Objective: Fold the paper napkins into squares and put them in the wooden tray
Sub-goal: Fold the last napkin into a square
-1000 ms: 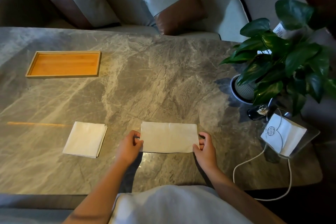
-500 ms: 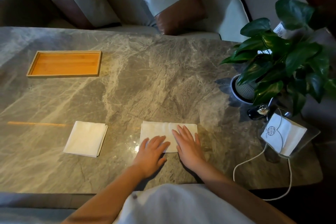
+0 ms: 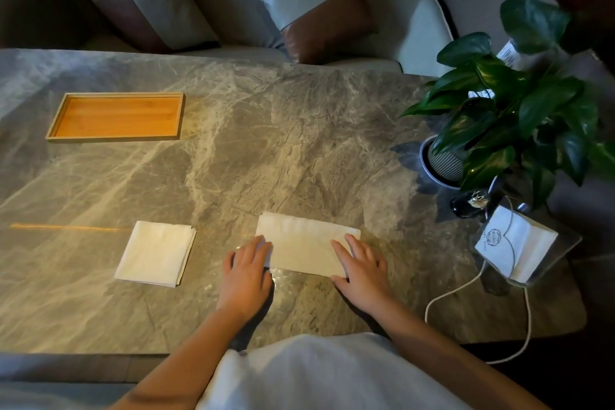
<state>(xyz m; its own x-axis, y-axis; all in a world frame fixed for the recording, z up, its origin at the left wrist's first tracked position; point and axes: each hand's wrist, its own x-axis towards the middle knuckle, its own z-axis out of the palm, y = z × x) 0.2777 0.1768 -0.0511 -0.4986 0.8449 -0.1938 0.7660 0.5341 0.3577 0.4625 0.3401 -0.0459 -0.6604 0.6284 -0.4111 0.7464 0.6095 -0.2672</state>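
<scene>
Both hands lie flat, fingers straight: left hand (image 3: 247,273) and right hand (image 3: 361,269) press opposite ends of a white rectangular folded paper napkin (image 3: 304,248) on the grey marble worktop (image 3: 266,143). A square white napkin stack (image 3: 155,252) lies left of it; the orange wooden tray (image 3: 116,116) stands well apart at far left.

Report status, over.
Pressing rectangular napkin flat: left hand, right hand. Empty wooden tray far left. Spare napkin stack beside, nothing blocking.
</scene>
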